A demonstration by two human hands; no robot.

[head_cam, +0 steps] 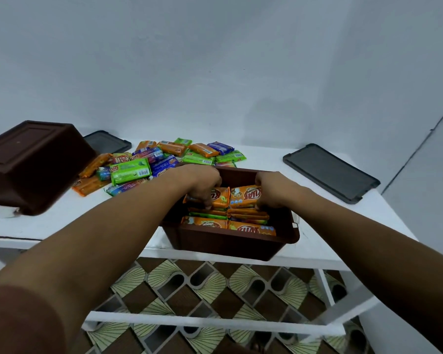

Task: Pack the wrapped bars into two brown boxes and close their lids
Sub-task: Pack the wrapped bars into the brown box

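At far left the second brown box (31, 164) lies overturned on the counter (62, 221), base up, with one dark lid (108, 142) flat behind it. Next, the loose pile of wrapped bars (149, 162) covers the rear of the counter, ending just beside the far rim of the open brown box (230, 244). This box sits at the counter's front edge, and its near wall appears to overhang slightly. The left grip (202, 186) is curled on the left orange bar (221, 198) inside this box. The right grip (271, 190) is curled on the right orange bar (244, 196) beside it. Step in hand, by judgement: seating a top layer on the rows already packed; the box looks nearly full. The next move calls for setting both bars level below the rim, then releasing. The second lid (330, 172) lies well apart at right, with open counter between it and the box. The front edge leaves no margin; avoid drawing the box nearer.
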